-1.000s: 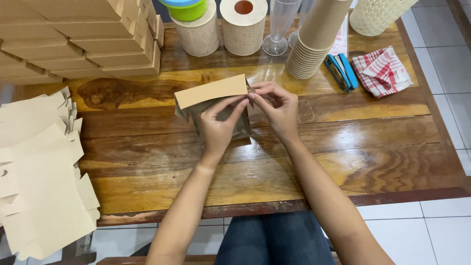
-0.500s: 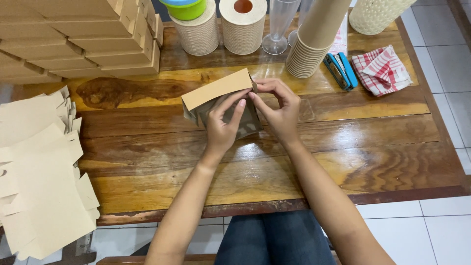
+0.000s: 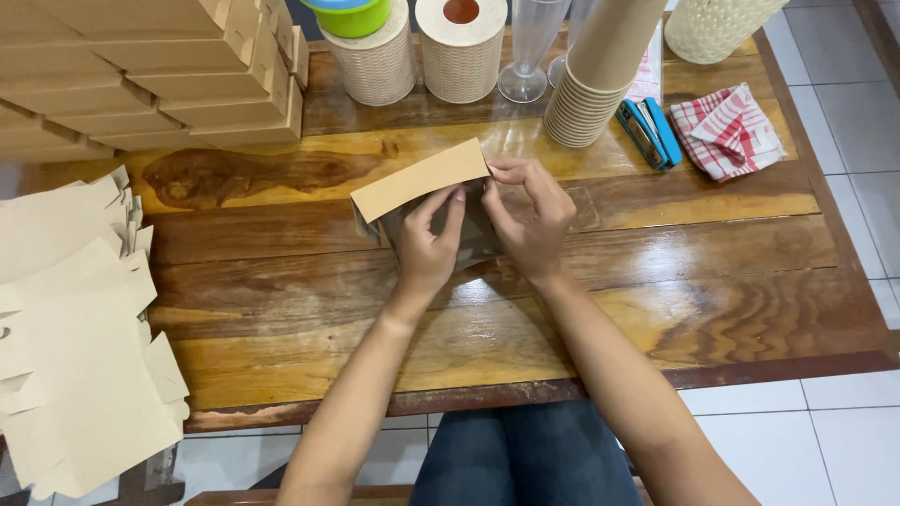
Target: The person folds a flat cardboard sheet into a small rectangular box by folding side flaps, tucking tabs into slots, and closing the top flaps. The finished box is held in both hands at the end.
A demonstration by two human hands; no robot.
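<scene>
Head view: left hand (image 3: 427,245) and right hand (image 3: 532,217) both closed on the cardboard box (image 3: 422,187), mid-surface (image 3: 656,281). Since half a second ago the flap has tilted up and the right fingers moved to its corner; looks like folding under way. Box body hidden behind hands; flat cardboard sheets (image 3: 66,328) cut off at left.

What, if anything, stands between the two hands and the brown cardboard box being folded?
Nothing visible does. The left hand and right hand are both already on the cardboard box, fingers at its right end, above the wooden table.
</scene>
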